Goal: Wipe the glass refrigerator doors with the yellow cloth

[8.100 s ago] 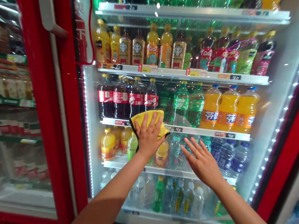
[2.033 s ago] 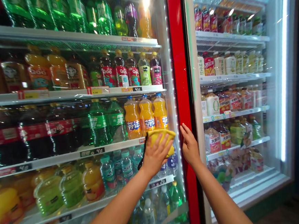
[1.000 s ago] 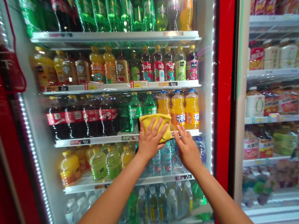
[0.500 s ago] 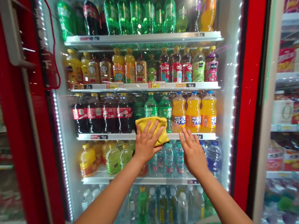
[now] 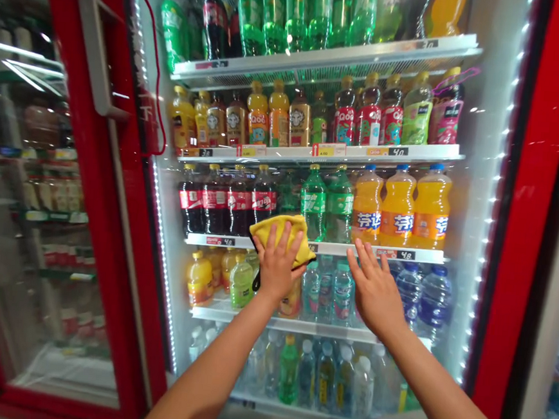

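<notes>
My left hand (image 5: 278,261) presses a folded yellow cloth (image 5: 278,225) with dark edging flat against the glass door, fingers spread over it. Behind the cloth are the cola bottles (image 5: 239,203) and the shelf edge below them. My right hand (image 5: 377,288) is open with its fingers stretched, holding nothing. Its fingertips are at or near the glass, in front of the shelf edge under the orange soda bottles (image 5: 398,206); whether they touch cannot be made out. Two green soda bottles (image 5: 313,202) show between the hands, behind the glass.
The tall drinks fridge has a red frame (image 5: 542,191) and a grey door handle (image 5: 95,53) at the left. A red cord (image 5: 156,51) hangs by the handle. Shelves of bottles fill the inside, lit by LED strips (image 5: 163,265). Another glass-fronted cabinet (image 5: 73,251) stands at left.
The view has turned left, so the fridge sits further right in it. My left hand and the cloth have slid left across the glass towards the cola bottles. My right hand stays by the orange soda.
</notes>
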Demonstrator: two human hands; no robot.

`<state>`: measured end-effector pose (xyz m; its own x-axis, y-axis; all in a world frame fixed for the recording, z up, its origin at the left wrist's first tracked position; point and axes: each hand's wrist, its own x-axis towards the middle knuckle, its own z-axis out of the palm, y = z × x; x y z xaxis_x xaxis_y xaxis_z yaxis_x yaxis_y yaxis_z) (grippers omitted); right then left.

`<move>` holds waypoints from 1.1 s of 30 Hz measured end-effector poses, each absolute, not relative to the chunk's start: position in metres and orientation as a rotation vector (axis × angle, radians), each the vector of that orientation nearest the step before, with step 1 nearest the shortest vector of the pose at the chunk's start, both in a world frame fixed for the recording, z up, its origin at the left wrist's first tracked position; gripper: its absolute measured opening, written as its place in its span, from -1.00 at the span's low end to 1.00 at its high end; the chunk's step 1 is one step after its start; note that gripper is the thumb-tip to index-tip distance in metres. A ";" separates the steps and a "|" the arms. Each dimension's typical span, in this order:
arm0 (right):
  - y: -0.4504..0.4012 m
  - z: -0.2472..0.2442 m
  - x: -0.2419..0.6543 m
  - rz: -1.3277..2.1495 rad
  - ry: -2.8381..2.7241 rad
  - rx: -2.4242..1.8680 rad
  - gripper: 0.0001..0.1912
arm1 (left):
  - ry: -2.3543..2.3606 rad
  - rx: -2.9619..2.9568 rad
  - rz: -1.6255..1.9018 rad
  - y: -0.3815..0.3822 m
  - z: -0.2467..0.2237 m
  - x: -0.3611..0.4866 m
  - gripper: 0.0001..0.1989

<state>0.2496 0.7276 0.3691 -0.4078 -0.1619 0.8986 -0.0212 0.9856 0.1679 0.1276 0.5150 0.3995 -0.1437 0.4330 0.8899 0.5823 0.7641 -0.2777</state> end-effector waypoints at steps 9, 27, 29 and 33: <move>0.687 0.386 0.237 -0.207 -1.999 0.200 -0.12 | -1.732 -0.883 -0.079 0.484 0.412 0.112 -0.09; 0.647 0.394 0.205 -0.302 -2.013 0.208 -0.32 | -1.722 -0.770 -0.200 0.423 0.401 0.087 -0.15; 0.643 0.395 0.208 -0.318 -1.992 0.210 -0.40 | -1.719 -0.856 -0.131 0.420 0.389 0.090 -0.13; 0.625 0.400 0.205 -0.308 -1.933 0.273 -0.52 | -1.742 -1.053 0.103 0.416 0.403 0.092 -0.09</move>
<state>0.2046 0.6245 0.3998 -0.3683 -0.3318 0.8685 -0.0450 0.9394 0.3398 0.0915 0.4162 0.4031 -0.0631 0.6856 0.7253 0.5953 0.6091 -0.5240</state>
